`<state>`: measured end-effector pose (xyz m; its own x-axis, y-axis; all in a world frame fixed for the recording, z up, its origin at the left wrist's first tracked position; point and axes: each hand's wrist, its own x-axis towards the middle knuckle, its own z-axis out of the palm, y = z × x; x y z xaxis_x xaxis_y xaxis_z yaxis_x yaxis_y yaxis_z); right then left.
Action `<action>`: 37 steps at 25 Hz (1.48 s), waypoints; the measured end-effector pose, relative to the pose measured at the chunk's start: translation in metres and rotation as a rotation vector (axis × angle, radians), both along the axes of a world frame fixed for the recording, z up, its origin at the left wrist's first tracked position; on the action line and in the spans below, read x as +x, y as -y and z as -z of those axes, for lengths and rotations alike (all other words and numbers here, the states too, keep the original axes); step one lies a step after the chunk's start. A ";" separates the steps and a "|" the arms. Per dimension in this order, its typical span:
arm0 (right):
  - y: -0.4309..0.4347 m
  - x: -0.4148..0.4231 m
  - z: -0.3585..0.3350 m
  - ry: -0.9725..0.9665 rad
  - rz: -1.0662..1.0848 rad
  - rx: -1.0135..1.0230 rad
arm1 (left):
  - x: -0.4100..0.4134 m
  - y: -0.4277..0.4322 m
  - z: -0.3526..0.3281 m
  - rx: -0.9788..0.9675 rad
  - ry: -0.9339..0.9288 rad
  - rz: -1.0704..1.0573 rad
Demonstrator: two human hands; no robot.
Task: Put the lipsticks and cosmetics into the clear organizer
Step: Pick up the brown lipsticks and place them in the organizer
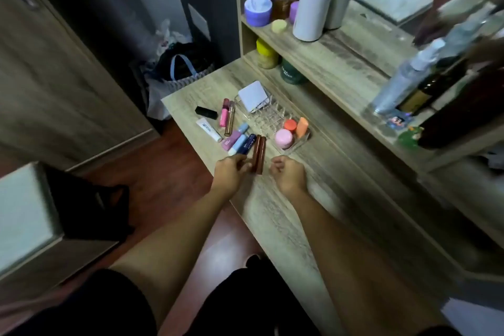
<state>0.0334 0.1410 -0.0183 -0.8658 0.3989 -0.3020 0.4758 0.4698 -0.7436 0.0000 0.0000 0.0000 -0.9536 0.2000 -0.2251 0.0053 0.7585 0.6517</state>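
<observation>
A clear organizer (268, 114) sits on the wooden table (286, 213). It holds a white compact (252, 95), a pink jar (284, 138), an orange-red jar (290, 125) and an orange sponge (302, 126). To its left lies a row of cosmetics: a black lipstick (206, 112), a white tube (208, 129), pink lip tubes (224, 114), a gold-capped tube (230, 121), a blue stick (240, 142) and two brown lipsticks (259, 154). My left hand (231, 172) touches the near end of the brown lipsticks with its fingertips. My right hand (289, 173) is curled loosely just right of them, holding nothing.
A shelf (341, 68) behind the table carries a white cylinder (313, 4), a purple jar (258, 11), a spray bottle (409, 76) and dark bottles. A bag (180, 68) stands on the floor at the table's left edge.
</observation>
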 end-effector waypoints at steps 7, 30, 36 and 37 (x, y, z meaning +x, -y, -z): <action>0.007 -0.032 0.022 0.021 0.132 -0.199 | -0.013 -0.011 0.020 0.048 0.129 -0.145; 0.002 -0.010 0.023 0.061 0.159 -0.115 | -0.009 -0.001 0.024 -0.003 0.156 -0.060; 0.003 -0.013 0.003 -0.123 0.214 -0.381 | -0.018 0.000 0.003 0.239 0.120 -0.100; 0.001 -0.019 -0.005 -0.181 0.215 -0.415 | -0.025 -0.002 -0.003 0.287 0.095 -0.104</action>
<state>0.0143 0.1398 -0.0129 -0.8305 0.4521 -0.3253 0.3751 0.0224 -0.9267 -0.0253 0.0019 0.0027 -0.9497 0.1705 -0.2627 -0.1340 0.5370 0.8329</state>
